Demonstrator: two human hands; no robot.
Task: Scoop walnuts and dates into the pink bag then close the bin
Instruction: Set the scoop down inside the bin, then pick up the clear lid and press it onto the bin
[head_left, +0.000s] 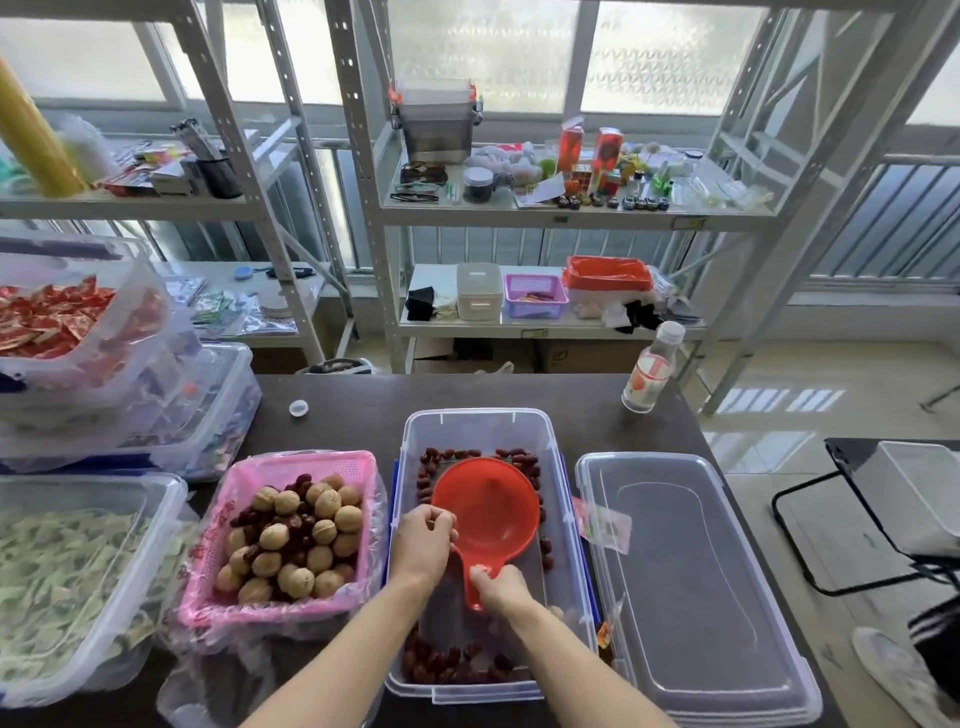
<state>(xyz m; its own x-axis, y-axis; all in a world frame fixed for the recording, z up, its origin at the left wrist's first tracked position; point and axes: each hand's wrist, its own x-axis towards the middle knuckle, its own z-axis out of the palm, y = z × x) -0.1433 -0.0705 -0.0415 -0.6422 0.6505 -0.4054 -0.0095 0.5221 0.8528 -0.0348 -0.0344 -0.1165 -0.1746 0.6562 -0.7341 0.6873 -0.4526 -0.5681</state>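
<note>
A clear bin (413, 431) stands open at the table's centre, with dark red dates (447, 662) along its floor edges. A red scoop (491, 512) lies flat inside it, looking empty. My right hand (501, 587) grips the scoop's handle. My left hand (423, 540) touches the scoop's left rim, fingers curled. Left of the bin sits a pink basket lined with the pink bag (208, 551), filled with walnuts (298, 540) and dates. The bin's clear lid (691, 571) lies flat to the right.
Clear bins of wrapped snacks (67, 566) and stacked ones (104, 364) crowd the left side. A plastic bottle (649, 371) stands at the table's far right, a small white cap (298, 408) at the back. Metal shelving stands behind; a black chair (883, 519) is right of the table.
</note>
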